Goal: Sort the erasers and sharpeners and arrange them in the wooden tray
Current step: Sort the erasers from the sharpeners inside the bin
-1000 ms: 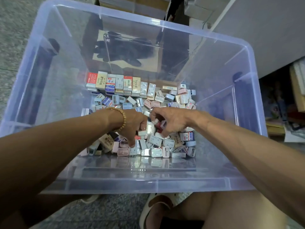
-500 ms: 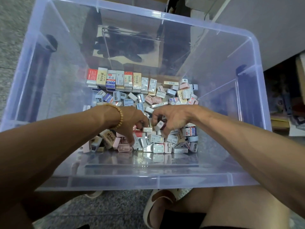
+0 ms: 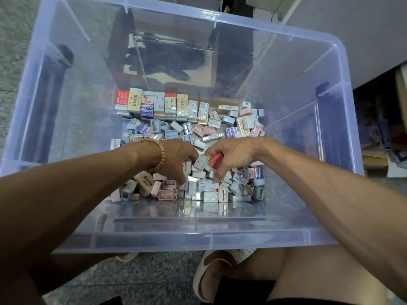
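- Right hand grips a red eraser above the heap.
- Left hand, fingers curled, pinches a pale sharpener beside it.
- Loose erasers and sharpeners fill the clear bin's floor; a neat row of erasers lines its far edge.

There is one view only, from a camera worn on the person's head. It looks forward and steeply down into the bin, which fills most of the frame, far rim at the top, near rim toward the bottom. The lens is wide and close: both forearms reach in from the lower corners. Below the bin's near rim lies floor.
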A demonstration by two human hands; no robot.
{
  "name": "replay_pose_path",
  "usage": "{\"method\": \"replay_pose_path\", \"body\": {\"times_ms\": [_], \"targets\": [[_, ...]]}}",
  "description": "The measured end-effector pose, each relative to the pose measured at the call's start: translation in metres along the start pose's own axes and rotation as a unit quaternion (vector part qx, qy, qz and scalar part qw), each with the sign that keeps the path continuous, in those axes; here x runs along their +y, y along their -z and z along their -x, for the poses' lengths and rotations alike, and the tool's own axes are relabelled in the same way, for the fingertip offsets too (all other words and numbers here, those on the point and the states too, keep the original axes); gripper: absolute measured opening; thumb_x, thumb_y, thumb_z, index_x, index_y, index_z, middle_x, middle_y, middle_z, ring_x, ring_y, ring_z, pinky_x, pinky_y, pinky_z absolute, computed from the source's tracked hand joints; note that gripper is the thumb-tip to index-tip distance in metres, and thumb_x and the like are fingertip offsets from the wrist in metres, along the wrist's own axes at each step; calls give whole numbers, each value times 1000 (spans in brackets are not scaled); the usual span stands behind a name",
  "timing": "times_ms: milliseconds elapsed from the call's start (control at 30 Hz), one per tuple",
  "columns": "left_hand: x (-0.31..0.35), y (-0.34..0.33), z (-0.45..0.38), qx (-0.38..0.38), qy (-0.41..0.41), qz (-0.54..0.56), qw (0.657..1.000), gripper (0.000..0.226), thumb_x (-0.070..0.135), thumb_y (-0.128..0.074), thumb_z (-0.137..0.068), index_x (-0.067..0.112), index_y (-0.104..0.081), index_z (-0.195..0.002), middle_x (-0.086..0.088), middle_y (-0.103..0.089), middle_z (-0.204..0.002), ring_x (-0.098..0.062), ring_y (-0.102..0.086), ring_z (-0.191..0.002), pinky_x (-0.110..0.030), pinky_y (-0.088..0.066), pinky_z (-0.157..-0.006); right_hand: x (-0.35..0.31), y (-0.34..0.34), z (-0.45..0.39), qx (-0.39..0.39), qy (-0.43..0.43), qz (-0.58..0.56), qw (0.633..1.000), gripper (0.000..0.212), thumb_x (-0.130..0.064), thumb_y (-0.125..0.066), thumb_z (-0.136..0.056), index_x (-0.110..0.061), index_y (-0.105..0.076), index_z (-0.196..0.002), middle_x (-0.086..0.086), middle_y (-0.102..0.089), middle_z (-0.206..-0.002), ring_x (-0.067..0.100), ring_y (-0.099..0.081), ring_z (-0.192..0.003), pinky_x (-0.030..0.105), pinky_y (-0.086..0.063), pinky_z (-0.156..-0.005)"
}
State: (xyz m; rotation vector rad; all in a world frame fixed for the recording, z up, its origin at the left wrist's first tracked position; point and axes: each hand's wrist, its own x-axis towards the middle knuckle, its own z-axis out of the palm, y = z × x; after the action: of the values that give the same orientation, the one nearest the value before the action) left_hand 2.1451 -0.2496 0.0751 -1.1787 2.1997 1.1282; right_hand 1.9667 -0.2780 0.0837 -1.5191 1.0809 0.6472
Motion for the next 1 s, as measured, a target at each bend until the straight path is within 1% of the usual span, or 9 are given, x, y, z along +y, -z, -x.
{"method": "replay_pose_path", "body": {"times_ms": [133,200,333,433,533,633,800,900,1000], "targets": [[-1,6,3,10,17,40,999,24,23,-79,-74,22,-57,-86,0,-56,-76,-11,-49,-65,-25,-38,-55,4,7,6,46,9,-111,993,34,-8,-82,-77,-28,-63,-97,3,-56,-91,15,-49,-68,28,-43,-52],[-4,12,6,21,32,76,996,25,25,-80,-74,17,-62,-90,-2,-59,-79,-15,-52,-68,-27,-42,-58,5,10,8,60,28,-189,980,38,-6,-83,-76,-27,-66,-104,5,-62,-98,20,-58,-78,33,-50,-61],[-5,21,14,55,48,125,989,26,23,-81,-74,15,-65,-93,7,-52,-78,-10,-49,-67,-23,-36,-55,2,10,16,63,39,-374,925,46,1,-71,-86,-19,-58,-125,-2,-69,-76,10,-65,-55,25,-52,-47],[-5,23,18,70,73,177,979,32,18,-79,-76,15,-65,-105,2,-60,-92,-5,-52,-68,-18,-37,-55,0,7,18,39,56,-445,893,51,-5,-73,-78,-19,-58,-125,3,-72,-90,17,-71,-75,36,-60,-61],[-5,21,20,83,98,289,949,36,9,-74,-81,12,-62,-114,-4,-68,-86,-11,-63,-63,-27,-55,-61,0,6,15,44,82,-482,871,44,-9,-73,-73,-18,-61,-115,4,-71,-94,24,-70,-85,39,-60,-64],[-1,19,22,66,106,473,872,32,3,-66,-89,18,-54,-114,-5,-70,-67,-18,-69,-63,-41,-61,-75,0,5,12,78,108,-512,849,51,-12,-75,-72,-11,-59,-121,10,-69,-103,26,-68,-93,42,-62,-70],[1,18,24,93,135,585,794,1,12,-59,-96,12,-60,-96,-16,-66,-104,-23,-72,-74,-34,-61,-67,-4,2,9,130,112,-506,845,59,-20,-74,-74,-8,-57,-129,9,-69,-102,22,-68,-92,47,-60,-83],[-3,19,20,118,151,603,775,6,13,-57,-97,9,-62,-97,-19,-63,-110,-19,-72,-66,-28,-60,-59,-6,2,10,113,118,-498,852,40,-1,-67,-87,-10,-59,-126,10,-71,-99,24,-68,-91,46,-59,-85],[-6,20,20,129,157,573,794,5,12,-57,-97,10,-61,-96,-19,-68,-95,-20,-70,-67,-28,-61,-60,-5,6,11,138,92,-445,880,34,13,-60,-90,-10,-63,-114,10,-73,-93,21,-70,-82,40,-58,-77]]}}
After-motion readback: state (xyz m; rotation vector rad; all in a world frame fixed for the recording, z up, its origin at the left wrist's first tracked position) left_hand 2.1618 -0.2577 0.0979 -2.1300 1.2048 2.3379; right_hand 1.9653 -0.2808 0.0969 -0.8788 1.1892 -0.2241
